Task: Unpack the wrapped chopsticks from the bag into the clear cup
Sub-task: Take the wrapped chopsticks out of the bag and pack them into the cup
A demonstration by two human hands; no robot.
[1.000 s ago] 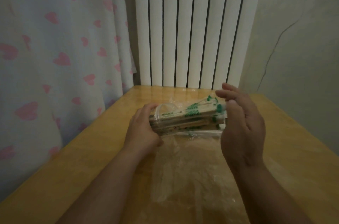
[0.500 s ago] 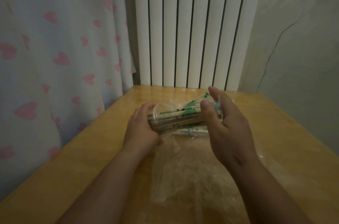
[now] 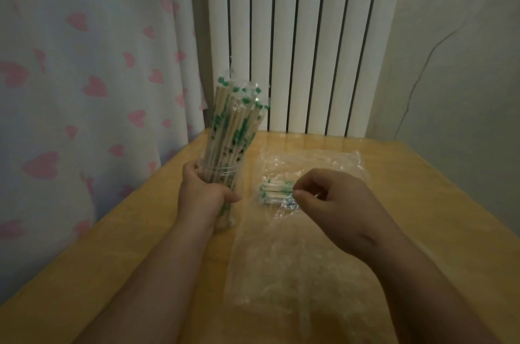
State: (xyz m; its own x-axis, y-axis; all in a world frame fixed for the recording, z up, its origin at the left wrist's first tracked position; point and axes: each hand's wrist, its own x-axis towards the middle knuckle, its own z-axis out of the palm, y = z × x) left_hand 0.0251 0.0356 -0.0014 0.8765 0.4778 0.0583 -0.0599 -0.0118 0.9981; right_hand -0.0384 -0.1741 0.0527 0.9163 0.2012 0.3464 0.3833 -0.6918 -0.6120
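A clear cup (image 3: 225, 174) stands upright on the wooden table (image 3: 408, 191), packed with several wrapped chopsticks (image 3: 233, 124) whose green-printed tops fan out above the rim. My left hand (image 3: 201, 193) is wrapped around the cup's side. To the right a clear plastic bag (image 3: 295, 253) lies flat and crumpled. On the bag lie a few more wrapped chopsticks (image 3: 274, 191), pointing left. My right hand (image 3: 332, 202) hovers over their right ends with thumb and fingers pinched together at them; whether it grips them is unclear.
A white radiator (image 3: 304, 42) stands against the wall behind the table. A curtain with pink hearts (image 3: 84, 76) hangs close along the table's left edge. A grey wall lies to the right.
The cup lay on its side between both hands; now it stands upright in my left hand. My right hand left the chopstick tops and dropped to the loose chopsticks on the bag.
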